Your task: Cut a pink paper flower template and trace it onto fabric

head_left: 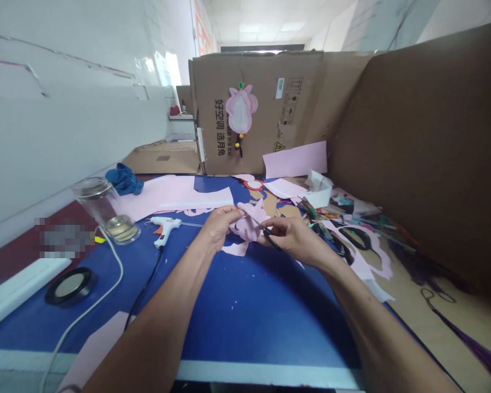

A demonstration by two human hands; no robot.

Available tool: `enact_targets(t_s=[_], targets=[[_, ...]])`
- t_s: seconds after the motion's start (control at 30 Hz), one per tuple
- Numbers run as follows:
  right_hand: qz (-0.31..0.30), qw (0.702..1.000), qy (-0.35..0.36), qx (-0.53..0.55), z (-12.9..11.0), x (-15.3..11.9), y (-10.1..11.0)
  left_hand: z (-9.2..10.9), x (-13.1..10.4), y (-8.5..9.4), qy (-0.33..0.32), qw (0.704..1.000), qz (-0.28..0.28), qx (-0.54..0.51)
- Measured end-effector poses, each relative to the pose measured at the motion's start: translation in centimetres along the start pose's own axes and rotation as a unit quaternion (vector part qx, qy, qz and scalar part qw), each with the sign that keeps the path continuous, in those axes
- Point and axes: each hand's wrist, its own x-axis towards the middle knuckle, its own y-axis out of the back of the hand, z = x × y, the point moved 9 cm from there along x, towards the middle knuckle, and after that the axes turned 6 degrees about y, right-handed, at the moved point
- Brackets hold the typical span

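blue table [237, 322]: glue gun [163, 226] and glass jar [106, 207] to the left, paper scraps [383, 262] crowding the right, cardboard panel [303, 120] upright behind. offcut [236, 249] just below left hand [221, 225], which pinches pink cutout [249, 228]. forearms converge; right hand [288, 236] grips scissors [272, 240], blades at cutout. cutout between both hands.

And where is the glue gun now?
In the head view, the glue gun lies left of centre on the blue table, between the clear jar and left hand.
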Motion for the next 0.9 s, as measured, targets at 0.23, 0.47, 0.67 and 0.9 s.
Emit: enact_targets(t_s=[0.23, 0.47, 0.67, 0.9], targets=[[-0.010, 1.000, -0.014, 0.003, -0.05, -0.08, -0.24, 0.48, -0.35, 0.31, -0.005, 1.000, 0.015, -0.002], [-0.013, 1.000, -0.016, 0.017, -0.03, -0.05, -0.36, 0.53, -0.31, 0.16, -0.011, 1.000, 0.022, -0.018], [-0.013, 0.999, -0.026, 0.033, 0.29, -0.01, -0.42, 0.35, -0.29, 0.18, -0.008, 0.999, 0.027, -0.033], [-0.013, 0.999, -0.022, 0.028, 0.42, 0.09, -0.42, 0.16, -0.41, 0.21, 0.006, 0.999, 0.029, -0.042]])
